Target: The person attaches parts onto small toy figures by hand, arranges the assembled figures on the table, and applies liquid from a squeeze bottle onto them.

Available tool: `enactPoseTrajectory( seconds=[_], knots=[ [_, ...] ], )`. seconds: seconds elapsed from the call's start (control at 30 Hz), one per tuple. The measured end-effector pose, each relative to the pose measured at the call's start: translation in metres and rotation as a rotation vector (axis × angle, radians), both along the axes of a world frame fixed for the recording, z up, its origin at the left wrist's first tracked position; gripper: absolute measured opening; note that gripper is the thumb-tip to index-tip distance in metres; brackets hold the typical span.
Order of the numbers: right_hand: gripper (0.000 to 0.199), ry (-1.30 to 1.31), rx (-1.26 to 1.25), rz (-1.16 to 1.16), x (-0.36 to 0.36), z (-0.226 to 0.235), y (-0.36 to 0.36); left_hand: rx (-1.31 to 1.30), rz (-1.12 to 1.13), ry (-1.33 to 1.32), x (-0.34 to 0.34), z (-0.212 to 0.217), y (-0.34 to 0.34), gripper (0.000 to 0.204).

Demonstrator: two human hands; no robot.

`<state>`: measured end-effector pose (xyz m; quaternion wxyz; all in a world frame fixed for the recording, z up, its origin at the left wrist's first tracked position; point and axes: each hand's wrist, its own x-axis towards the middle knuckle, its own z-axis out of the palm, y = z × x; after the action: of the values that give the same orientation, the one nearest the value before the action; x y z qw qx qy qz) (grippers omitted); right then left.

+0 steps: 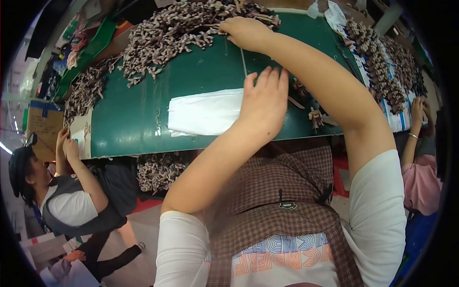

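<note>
My left hand [264,103] is over the green tabletop [129,115], its fingers stretched out, beside the right end of a folded white sheet [205,112]. Farther off, my right hand [247,33] reaches to the near edge of a big heap of small brown and pinkish figure parts [167,40]. Its fingers are bent together at the heap; what they hold is too small to make out. A thin pale strip [244,62] lies between my two hands. Under my right forearm stand small brown figures, one of them [315,117] near the front edge.
Rows of brown figures [382,71] line the right side. More parts [88,88] spill along the left end, near a green tray [86,60]. A container of parts [160,173] sits below the table edge. Co-workers sit at left [71,196] and right [420,167].
</note>
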<state>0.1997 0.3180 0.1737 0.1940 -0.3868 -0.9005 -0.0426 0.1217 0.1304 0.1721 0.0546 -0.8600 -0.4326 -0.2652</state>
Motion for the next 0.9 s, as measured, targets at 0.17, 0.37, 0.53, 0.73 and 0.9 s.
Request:
enactPoseTrajectory(
  seconds=[0.17, 0.37, 0.53, 0.73, 0.9],
  knots=[
    [0.028, -0.084, -0.076, 0.035, -0.001, -0.013, 0.013, -0.249, -0.062, 0.136, 0.0, -0.005, 0.008, 0.054],
    [0.028, 0.055, -0.276, -0.055, 0.014, -0.018, -0.006, -0.27, -0.063, 0.143, -0.004, 0.005, 0.006, 0.045],
    [0.045, 0.207, -0.266, -0.254, -0.003, -0.021, 0.007, -0.239, -0.034, -0.118, -0.01, 0.02, -0.03, 0.053],
    [0.038, 0.015, -0.371, -0.36, -0.032, -0.011, 0.019, -0.977, -0.269, -0.66, -0.058, 0.027, -0.099, 0.06],
    [0.024, 0.532, -0.716, -0.186, 0.011, -0.022, -0.005, -1.311, -0.108, -1.007, -0.101, 0.002, -0.139, 0.069]
  ],
)
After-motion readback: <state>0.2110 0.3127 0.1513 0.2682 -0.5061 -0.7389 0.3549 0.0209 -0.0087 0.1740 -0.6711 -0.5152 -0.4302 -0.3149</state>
